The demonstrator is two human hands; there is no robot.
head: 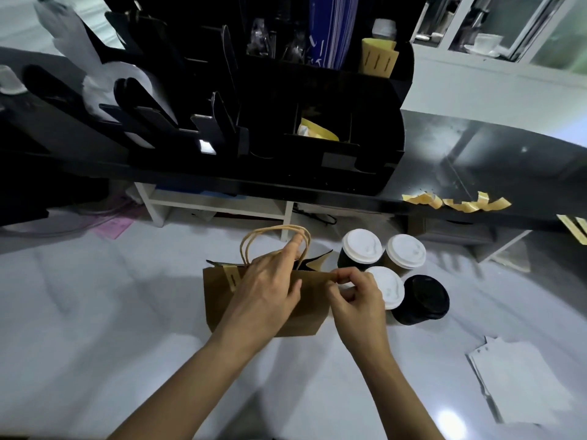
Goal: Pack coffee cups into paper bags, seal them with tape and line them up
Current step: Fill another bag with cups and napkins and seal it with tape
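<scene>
A brown paper bag (219, 300) with twine handles (254, 239) stands on the white counter (95, 328), its mouth partly open. My left hand (270, 287) lies over the bag's top with its fingers reaching into the mouth by the handles. My right hand (355, 296) pinches the bag's right top corner. Right of the bag stand several coffee cups: two with white lids (362, 246) (406, 250) at the back, one white-lidded cup (389, 287) partly behind my right hand, and one with a black lid (424, 296).
A black raised shelf (476, 173) runs across behind the bag, carrying a black organiser (286, 122) and several yellow tape strips (457, 201) stuck along its front edge. White papers (514, 385) lie at the right on the counter.
</scene>
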